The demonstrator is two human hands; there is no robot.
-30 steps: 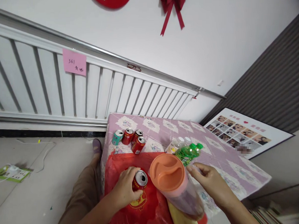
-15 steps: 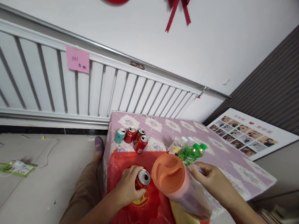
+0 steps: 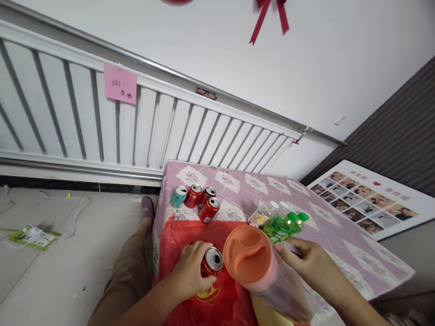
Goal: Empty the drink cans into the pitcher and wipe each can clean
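Observation:
My left hand (image 3: 191, 273) is wrapped round an opened red drink can (image 3: 212, 261), held over a red plastic cover with a yellow print. In my right hand (image 3: 307, 262) is the handle of a clear pitcher (image 3: 290, 298) with an orange lid (image 3: 248, 256). The pitcher is tilted, its lid end close to the can's top, and brown liquid lies toward its bottom end. Whether any liquid passes between them cannot be seen. Beyond the red cover (image 3: 177, 234) stand several opened cans, among them a red can (image 3: 209, 210) and a teal can (image 3: 179, 196).
Green-capped bottles (image 3: 283, 225) and clear bottles with white caps (image 3: 269, 209) stand behind the pitcher on the flowered tablecloth (image 3: 227, 180). A yellow cloth-like thing (image 3: 273, 319) lies below the pitcher. A white radiator (image 3: 146, 125) runs along the wall. A power strip (image 3: 34, 237) with cables lies on the floor.
The view has shifted slightly, so the scene sits a little further right. Both hands keep their hold, and the pitcher and can stay close together.

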